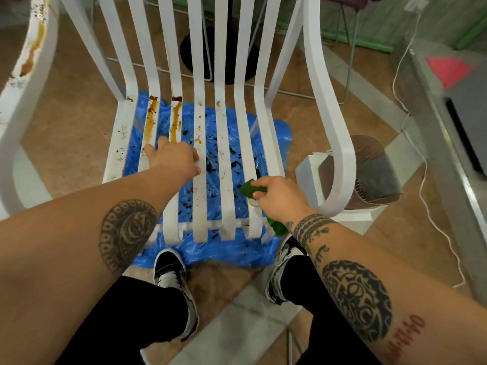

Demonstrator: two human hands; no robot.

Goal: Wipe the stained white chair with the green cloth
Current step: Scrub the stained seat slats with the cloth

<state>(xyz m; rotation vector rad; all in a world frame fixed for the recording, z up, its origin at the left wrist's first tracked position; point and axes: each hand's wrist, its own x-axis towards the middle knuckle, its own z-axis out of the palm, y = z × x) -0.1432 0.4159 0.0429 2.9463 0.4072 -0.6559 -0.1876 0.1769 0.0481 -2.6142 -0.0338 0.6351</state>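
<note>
One green cloth in right hand, left hand holding one chair.

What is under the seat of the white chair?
A blue plastic sheet lies on the floor under the chair, with dark bits on it. The seat slats, the left hand and the right hand with the green cloth cover parts of it.
</note>
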